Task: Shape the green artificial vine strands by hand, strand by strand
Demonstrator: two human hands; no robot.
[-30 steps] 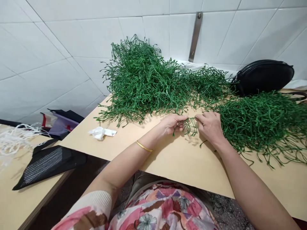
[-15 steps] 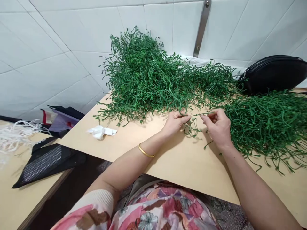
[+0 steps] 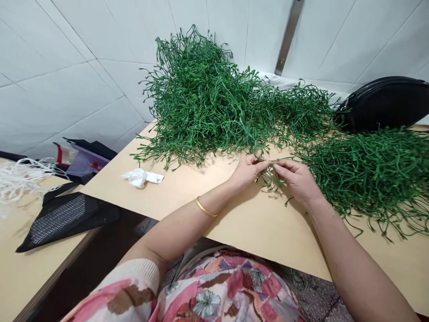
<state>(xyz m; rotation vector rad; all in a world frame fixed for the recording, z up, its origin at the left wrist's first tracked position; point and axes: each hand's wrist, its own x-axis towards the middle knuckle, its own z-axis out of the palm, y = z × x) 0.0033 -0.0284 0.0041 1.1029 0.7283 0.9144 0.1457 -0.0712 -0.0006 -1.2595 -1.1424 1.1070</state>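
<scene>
Thin green plastic stems (image 3: pixel 268 181) hang between my two hands, just above the table. My left hand (image 3: pixel 248 171) pinches one green stem between thumb and fingers. Close against it, my right hand (image 3: pixel 298 179) pinches the same stem, thumb tip nearly meeting the left one. The fingertips cover the spot where the stem is gripped. Behind my hands rises a large heap of green stems (image 3: pixel 208 98) with small knobbed tips. A second pile of green stems (image 3: pixel 372 174) lies right beside my right hand.
A wooden table (image 3: pixel 187 210) runs against a white tiled wall (image 3: pixel 100 31). Crumpled white tissue (image 3: pixel 137 178) lies at left. A black bag (image 3: pixel 385 103) stands at back right. On a lower left table are white strands (image 3: pixel 27 179) and a black mesh pouch (image 3: pixel 63 217).
My right hand has moved left along the stem, so the fingertips of both hands are now almost together. The camera view has shifted slightly.
</scene>
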